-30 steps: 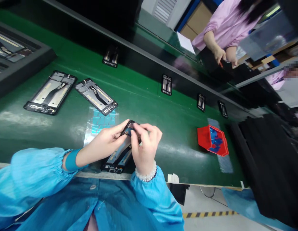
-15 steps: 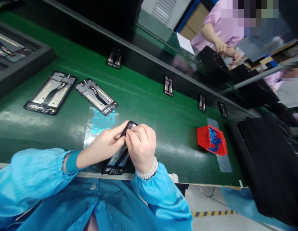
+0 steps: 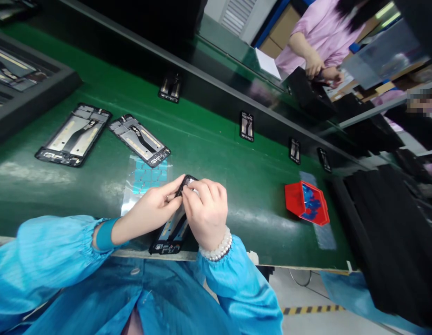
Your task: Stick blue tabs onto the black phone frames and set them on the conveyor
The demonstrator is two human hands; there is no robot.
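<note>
A black phone frame (image 3: 167,239) with its inner side up lies tilted at the bench's front edge. My left hand (image 3: 155,204) grips its upper left side, thumb and fingers closed on the edge. At the frame's top end, my right hand (image 3: 206,204) has its fingertips pinched together; anything between them is hidden. A clear sheet with blue-green stickers (image 3: 151,177) lies just beyond my left hand. Two more phone frames rest farther left: one tilted frame (image 3: 141,139) by the sheet and another frame (image 3: 74,135) beside it.
A dark foam tray (image 3: 62,88) holding phone frames is at far left. Several phone frames (image 3: 247,125) sit along the back of the green bench. A red bin (image 3: 294,200) with blue pieces stands right. Black stacked trays (image 3: 383,232) border the right side. Across the bench, a person (image 3: 313,56) works.
The phone frames along the back have shifted slightly to the right. My hands stay nearly in place, the right moving a little. The co-worker's hands have moved.
</note>
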